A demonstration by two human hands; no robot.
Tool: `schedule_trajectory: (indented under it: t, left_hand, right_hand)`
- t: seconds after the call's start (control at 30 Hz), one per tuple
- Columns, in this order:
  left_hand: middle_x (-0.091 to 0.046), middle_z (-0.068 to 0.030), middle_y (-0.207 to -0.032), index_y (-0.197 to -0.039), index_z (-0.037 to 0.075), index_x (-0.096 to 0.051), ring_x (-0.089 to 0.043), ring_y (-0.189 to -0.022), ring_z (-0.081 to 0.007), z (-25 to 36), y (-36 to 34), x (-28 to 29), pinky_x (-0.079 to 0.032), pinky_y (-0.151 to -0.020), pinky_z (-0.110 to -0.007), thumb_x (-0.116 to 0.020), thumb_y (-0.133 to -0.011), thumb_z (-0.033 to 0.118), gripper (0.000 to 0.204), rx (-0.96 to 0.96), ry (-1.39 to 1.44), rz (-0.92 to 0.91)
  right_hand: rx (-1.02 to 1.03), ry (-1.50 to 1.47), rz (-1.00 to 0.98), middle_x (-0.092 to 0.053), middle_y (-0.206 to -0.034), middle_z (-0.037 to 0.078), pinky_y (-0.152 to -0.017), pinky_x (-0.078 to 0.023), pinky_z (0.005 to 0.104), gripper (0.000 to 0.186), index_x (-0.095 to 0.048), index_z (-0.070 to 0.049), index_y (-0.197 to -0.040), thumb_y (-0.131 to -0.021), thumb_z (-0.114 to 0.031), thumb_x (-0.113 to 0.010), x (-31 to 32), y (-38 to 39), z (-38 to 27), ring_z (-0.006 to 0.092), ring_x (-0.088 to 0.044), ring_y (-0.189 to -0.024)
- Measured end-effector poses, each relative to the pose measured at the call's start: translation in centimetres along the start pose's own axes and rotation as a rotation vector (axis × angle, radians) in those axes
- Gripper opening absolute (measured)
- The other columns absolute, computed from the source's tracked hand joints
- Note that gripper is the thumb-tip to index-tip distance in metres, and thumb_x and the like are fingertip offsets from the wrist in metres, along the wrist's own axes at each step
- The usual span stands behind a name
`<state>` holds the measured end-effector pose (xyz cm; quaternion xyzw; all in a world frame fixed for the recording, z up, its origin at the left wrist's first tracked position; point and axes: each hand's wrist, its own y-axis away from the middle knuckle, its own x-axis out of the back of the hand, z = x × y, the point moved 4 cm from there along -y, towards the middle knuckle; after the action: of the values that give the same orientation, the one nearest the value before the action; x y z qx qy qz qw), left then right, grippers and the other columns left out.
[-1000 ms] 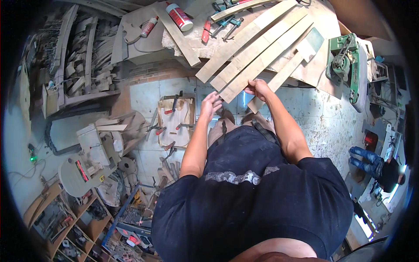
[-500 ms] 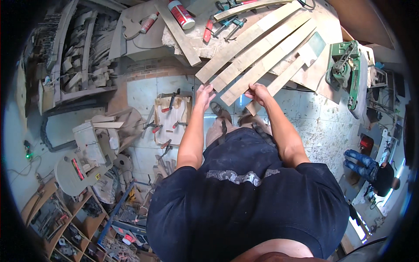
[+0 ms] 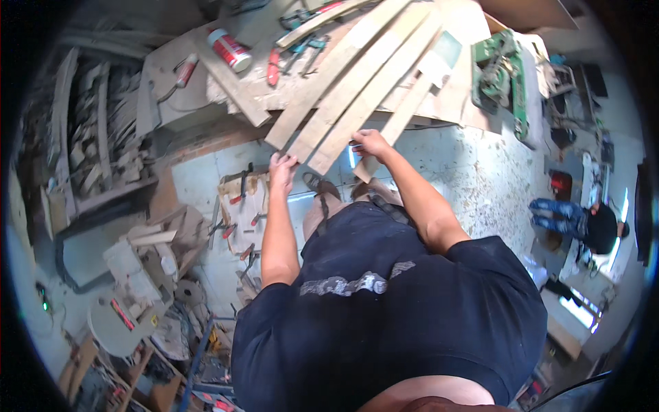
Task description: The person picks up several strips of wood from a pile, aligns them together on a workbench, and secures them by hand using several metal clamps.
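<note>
Half-curled, my left hand touches the middle strip at its near end, over the bench; my right hand curls beside the next strip, both holds unclear; likely positioning, calling for light nudges

Bright in the Middle, Black at the Rim

Lit coolly and brightly across the work surface, palest on the boards toward its far edge; shaded beneath its near edge. Blown out to white at the glowing strips well beyond its right edge. Glossy in patches on the tiled floor. Dimmer past the left edge, over the wood rack, and smeared there by blur. Soft in fine detail; bowed strongly toward the margins.
</note>
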<state>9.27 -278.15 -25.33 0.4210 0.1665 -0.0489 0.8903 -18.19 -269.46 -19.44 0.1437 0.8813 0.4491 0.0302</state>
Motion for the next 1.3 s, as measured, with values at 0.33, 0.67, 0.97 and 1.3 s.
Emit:
schedule_trajectory:
  t: [0.33,0.67,0.97,1.3]
  left_hand:
    - [-0.060,-0.0147,-0.116,-0.141,0.004,-0.031,-0.063,-0.097,-0.0272,-1.5,2.4,9.0,-0.052,-0.079,-0.036,-0.055,-0.087,0.008,0.059,0.118,-0.309,0.101]
    - [-0.063,-0.0118,-0.110,-0.129,0.002,-0.047,-0.065,-0.091,-0.0245,-6.5,9.1,15.9,-0.048,-0.073,-0.038,-0.063,-0.083,0.017,0.051,0.321,-0.865,0.169]
    - [-0.066,-0.0172,-0.100,-0.128,-0.002,-0.050,-0.065,-0.079,-0.0189,-3.0,8.7,11.9,-0.050,-0.070,-0.032,-0.063,-0.083,0.017,0.050,0.071,-0.900,0.160]
    - [-0.066,-0.0114,-0.101,-0.119,0.002,-0.058,-0.067,-0.078,-0.0218,-5.5,9.5,14.9,-0.049,-0.059,-0.032,-0.066,-0.082,0.019,0.042,0.172,-0.857,0.243]
  right_hand:
    - [0.153,0.080,0.913,-0.067,-0.091,0.013,-0.068,-0.052,0.0360,0.039,-0.059,-0.001,-0.104,-0.081,-0.030,-0.072,13.8,1.8,8.6,0.0221,-0.064,-0.069]
    - [0.012,-0.134,0.046,-0.063,-0.093,0.013,-0.059,-0.059,0.0255,0.028,-0.055,0.004,-0.111,-0.092,-0.016,-0.059,3.6,1.5,6.7,0.0159,-0.065,-0.070]
    - [-0.025,-0.244,-0.095,-0.063,-0.093,0.016,-0.053,-0.058,0.0259,0.027,-0.052,0.007,-0.106,-0.092,-0.015,-0.059,-1.3,0.2,7.8,0.0207,-0.068,-0.072]
    - [-0.009,-0.261,-0.033,-0.063,-0.100,0.010,-0.054,-0.057,0.0247,0.027,-0.054,0.001,-0.112,-0.092,-0.017,-0.059,0.2,0.8,7.2,0.0161,-0.067,-0.074]
